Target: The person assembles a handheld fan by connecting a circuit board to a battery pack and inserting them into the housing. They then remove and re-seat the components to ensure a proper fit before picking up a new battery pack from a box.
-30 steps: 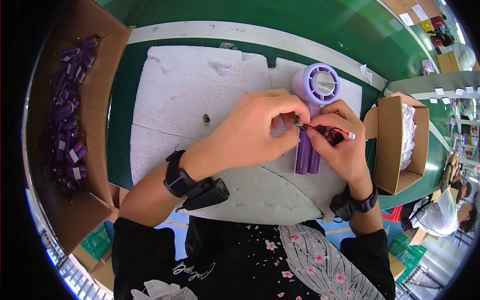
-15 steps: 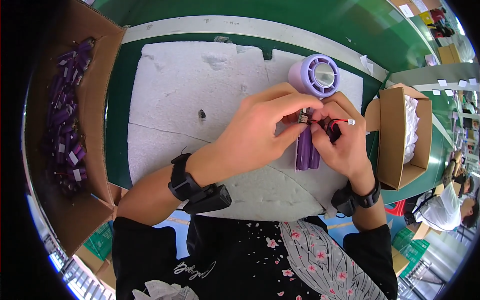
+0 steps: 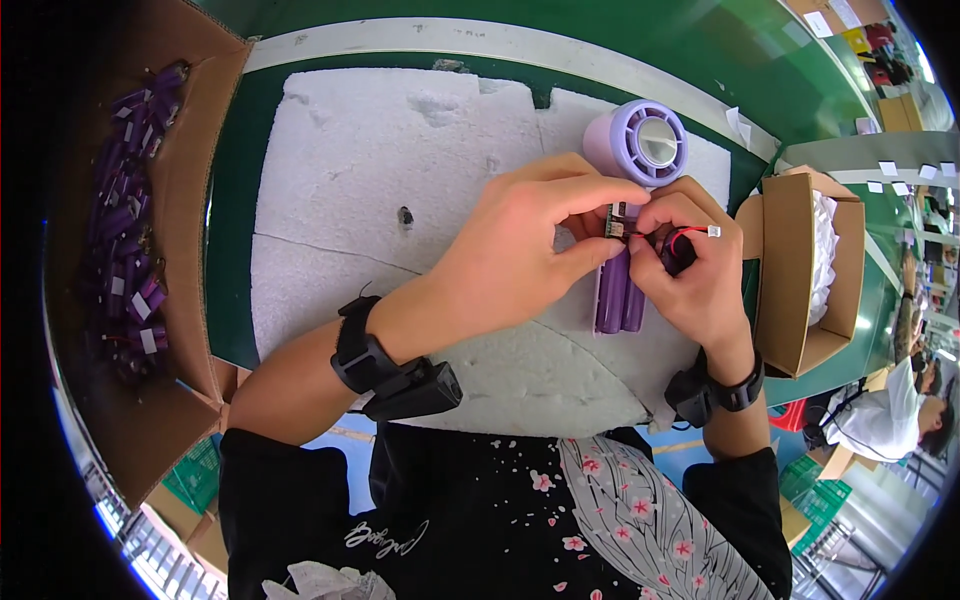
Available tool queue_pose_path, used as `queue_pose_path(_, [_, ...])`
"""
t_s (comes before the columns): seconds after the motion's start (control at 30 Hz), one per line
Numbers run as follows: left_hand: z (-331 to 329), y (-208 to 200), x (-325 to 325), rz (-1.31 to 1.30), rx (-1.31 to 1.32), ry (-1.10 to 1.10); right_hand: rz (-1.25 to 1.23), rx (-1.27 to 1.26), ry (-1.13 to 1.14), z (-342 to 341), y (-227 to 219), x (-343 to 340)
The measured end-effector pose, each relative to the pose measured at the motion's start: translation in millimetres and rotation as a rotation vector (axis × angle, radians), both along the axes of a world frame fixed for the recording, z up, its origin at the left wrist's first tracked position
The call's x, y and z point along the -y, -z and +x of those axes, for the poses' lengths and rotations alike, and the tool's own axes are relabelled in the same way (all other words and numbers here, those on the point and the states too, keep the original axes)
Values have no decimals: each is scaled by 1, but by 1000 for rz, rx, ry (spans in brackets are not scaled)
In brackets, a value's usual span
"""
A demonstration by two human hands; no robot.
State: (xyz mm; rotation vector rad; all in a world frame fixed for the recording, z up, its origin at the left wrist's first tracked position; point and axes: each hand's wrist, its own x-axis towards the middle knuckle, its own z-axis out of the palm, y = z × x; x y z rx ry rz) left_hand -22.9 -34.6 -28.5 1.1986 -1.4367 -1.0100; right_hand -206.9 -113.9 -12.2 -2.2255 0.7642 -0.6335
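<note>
A lilac handheld fan (image 3: 640,143) lies on a white foam sheet, its round grille at the far end. Purple battery cells (image 3: 620,292) sit along its handle, toward me. Over the handle, my left hand (image 3: 545,225) pinches the edge of a small circuit board (image 3: 615,224) between thumb and index finger. Close beside it, my right hand (image 3: 692,245) has thumb and fingers closed on red and black wires (image 3: 677,236) near the board. A small white plug (image 3: 714,231) sticks out past its knuckles. The exact fingertip contact is partly hidden.
At left stands a large cardboard box (image 3: 190,230) holding many purple battery packs (image 3: 128,220). A smaller cardboard box (image 3: 785,270) with white wrapped pieces is at right. The foam sheet (image 3: 350,160) covers the green bench. Another person (image 3: 880,425) sits at far right.
The view has shifted slightly. My left fingers have spread a little around the board, showing more of it. Both hands stay over the fan handle, the right still at the wires.
</note>
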Motion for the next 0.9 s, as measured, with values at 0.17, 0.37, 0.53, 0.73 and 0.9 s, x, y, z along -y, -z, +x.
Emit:
queue_pose_path(0.17, [-1, -1, 1, 3, -1, 4, -21, -25, 33, 1, -1, -2])
queue_pose_path(0.37, [0, 0, 2, -5, -22, 0, -48, -30, 37, 3, -2, -2])
queue_pose_path(0.53, [1, 0, 2, 8, -31, 26, -22, -9, 70, 3, -3, -4])
queue_pose_path(0.73, [-1, 1, 2, 57, -144, 9, 95, 84, 59, -1, 2, -5])
queue_pose_path(0.9, [-2, 0, 1, 104, -181, 3, 44, 80, 85, 2, 1, -9])
